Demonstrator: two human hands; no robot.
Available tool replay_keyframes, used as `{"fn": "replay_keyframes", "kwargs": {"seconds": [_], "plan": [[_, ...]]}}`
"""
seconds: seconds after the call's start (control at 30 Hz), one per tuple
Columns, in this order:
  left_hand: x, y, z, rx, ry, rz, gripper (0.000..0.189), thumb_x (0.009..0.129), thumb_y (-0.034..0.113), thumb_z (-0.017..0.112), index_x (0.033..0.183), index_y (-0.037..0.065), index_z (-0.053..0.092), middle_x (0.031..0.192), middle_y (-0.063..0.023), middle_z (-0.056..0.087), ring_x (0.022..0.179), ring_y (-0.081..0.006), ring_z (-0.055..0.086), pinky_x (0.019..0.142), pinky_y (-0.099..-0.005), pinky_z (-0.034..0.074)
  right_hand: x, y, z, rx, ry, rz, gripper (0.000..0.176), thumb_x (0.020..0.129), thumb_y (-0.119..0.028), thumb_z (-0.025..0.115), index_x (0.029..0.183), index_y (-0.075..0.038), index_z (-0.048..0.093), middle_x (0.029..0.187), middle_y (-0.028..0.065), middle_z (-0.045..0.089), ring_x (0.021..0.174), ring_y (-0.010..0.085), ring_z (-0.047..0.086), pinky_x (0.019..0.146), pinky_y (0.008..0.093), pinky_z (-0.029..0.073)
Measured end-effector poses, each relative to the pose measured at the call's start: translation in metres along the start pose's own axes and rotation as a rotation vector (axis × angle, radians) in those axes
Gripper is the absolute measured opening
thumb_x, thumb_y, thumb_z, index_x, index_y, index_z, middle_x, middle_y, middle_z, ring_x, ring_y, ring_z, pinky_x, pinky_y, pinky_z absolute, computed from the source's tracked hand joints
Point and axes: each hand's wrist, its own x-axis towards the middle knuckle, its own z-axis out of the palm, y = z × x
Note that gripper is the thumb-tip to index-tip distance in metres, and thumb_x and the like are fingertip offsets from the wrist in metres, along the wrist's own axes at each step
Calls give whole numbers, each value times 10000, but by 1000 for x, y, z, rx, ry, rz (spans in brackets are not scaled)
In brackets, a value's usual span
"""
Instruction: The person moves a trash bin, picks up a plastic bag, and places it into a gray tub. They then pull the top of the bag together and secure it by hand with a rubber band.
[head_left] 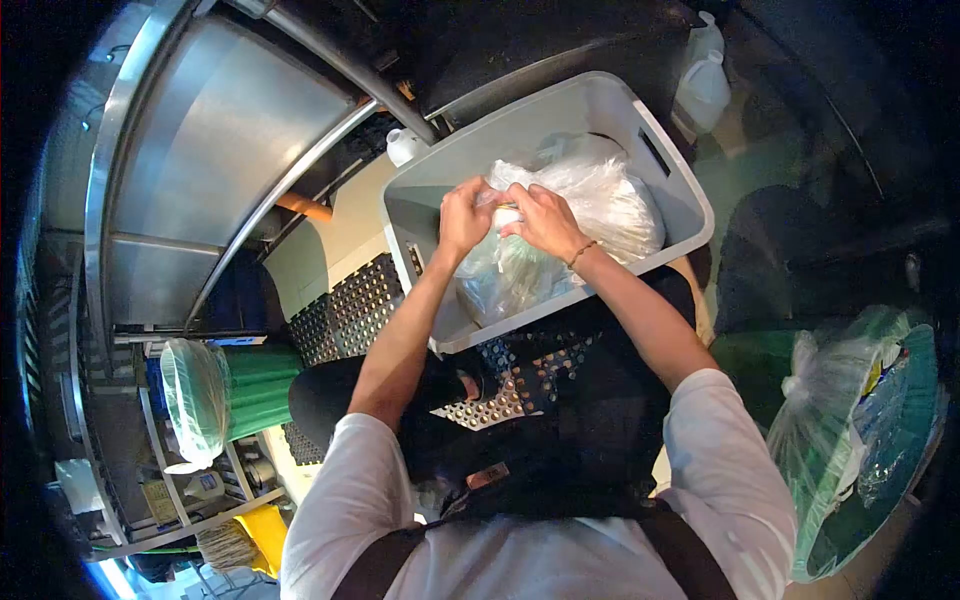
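Note:
A grey plastic bin (600,105) sits in front of me with bunched clear plastic bags (618,205) inside. Over its middle, my left hand (464,218) is closed, its fingertips pinching a gathered piece of clear plastic bag. My right hand (545,220), with a thin bracelet at the wrist, grips the same bag just to the right. The two hands nearly touch. A small pale, yellowish-edged bit shows between the fingertips; I cannot make out what it is. Below the hands, crumpled plastic with a greenish and bluish tint lies in the bin.
A green bin (265,390) with a clear liner stands at left, and a larger lined green bin (870,440) holding rubbish at right. White jugs (703,92) stand behind the grey bin. A metal frame (235,135) rises at upper left. Perforated black matting (360,305) covers the floor.

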Motion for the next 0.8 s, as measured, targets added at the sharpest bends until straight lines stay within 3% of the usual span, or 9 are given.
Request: {"fn": "replay_keyframes", "kwargs": {"seconds": [0.07,0.13,0.17,0.23,0.33,0.57,0.63,0.7,0.8], "plan": [[-5,-6,12,-68,127,-70,155,772,125,730,824,27,621,750,-178,638,673,-325,613,658,-387,487,1,3,4,15,20,-24,502,662,-264,816,1024,-88,516,820,118,617,828,318,602,705,419,492],[-11,-7,21,-191,280,-250,168,804,115,715,773,9,589,685,-150,620,602,-212,570,621,-330,461,0,1,5,31,28,-48,506,668,-248,811,1034,-86,502,825,119,614,825,316,600,702,418,492],[-12,-9,23,-193,282,-254,168,804,115,715,773,9,589,685,-150,620,602,-212,570,621,-330,461,1,1,5,14,6,-20,500,673,-230,805,1034,-82,492,834,118,619,820,316,596,699,417,491],[-16,-12,27,-330,353,-316,176,827,114,707,762,9,581,659,-83,610,630,-115,514,616,-299,447,0,1,6,-4,-22,7,494,678,-212,799,1033,-78,483,843,117,623,814,316,592,695,417,490],[-18,-25,34,-438,409,-339,196,849,120,701,743,10,577,656,-17,593,652,-81,484,603,-276,431,-1,1,7,6,33,-65,471,681,-176,788,1023,-85,478,831,109,623,807,311,587,687,414,488],[-21,-37,46,-750,484,-555,198,892,130,673,750,27,581,692,-13,600,641,-82,493,584,-269,433,0,4,8,-12,28,-123,432,679,-167,779,993,-95,492,796,107,622,810,302,589,693,411,494],[-21,-34,47,-1138,551,-642,189,907,139,655,770,45,566,732,-28,621,639,-101,531,583,-275,456,1,4,10,-3,41,-104,424,678,-166,778,989,-95,499,792,104,625,812,299,590,695,409,495],[-24,-31,46,-1186,554,-652,190,916,144,643,773,54,556,756,-32,628,649,-106,544,591,-275,466,2,5,11,3,-4,36,415,663,-165,787,967,-90,515,782,93,624,819,289,591,698,405,495],[-23,-29,44,-1210,513,-637,175,916,169,647,810,56,565,778,-35,633,681,-119,562,615,-285,481,1,8,10,-11,43,-59,435,633,-195,812,932,-77,518,774,88,621,828,288,595,697,402,500]]}}
